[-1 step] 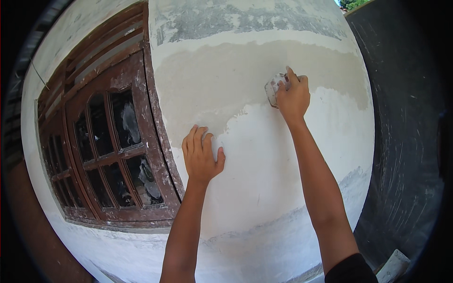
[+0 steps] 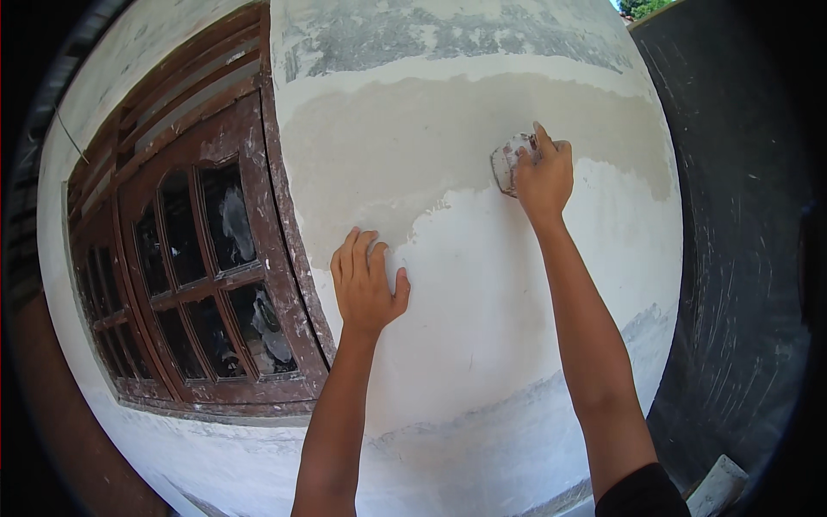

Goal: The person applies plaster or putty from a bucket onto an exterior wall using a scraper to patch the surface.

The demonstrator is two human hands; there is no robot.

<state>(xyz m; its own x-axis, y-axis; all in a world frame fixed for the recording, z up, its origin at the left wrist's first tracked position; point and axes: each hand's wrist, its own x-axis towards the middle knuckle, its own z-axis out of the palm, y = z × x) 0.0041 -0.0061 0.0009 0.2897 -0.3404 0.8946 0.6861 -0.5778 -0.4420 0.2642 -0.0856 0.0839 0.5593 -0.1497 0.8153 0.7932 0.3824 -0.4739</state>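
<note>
A white wall (image 2: 469, 302) stands before me, with a broad beige-grey damp-looking band (image 2: 388, 129) across its upper part. My right hand (image 2: 544, 177) grips a flat hand tool smeared with white (image 2: 508, 159), pressed to the wall at the band's lower edge. Its index finger points upward along the tool; the fingers cover part of it, so its exact kind is unclear. Lower and to the left, my left hand (image 2: 366, 280) rests with spread, slightly bent fingers against the wall. Its fingertips touch the lower left end of the band, and nothing is in it.
A brown wooden window (image 2: 207, 276) with dark panes and white smears lies left of my left arm. Rough grey patches (image 2: 448, 39) cross the wall's top. A dark scratched panel (image 2: 732, 215) stands at the right, with a whitish object (image 2: 719, 487) at its foot.
My right hand and the tool have shifted slightly to the right along the wall. The left hand stays in place.
</note>
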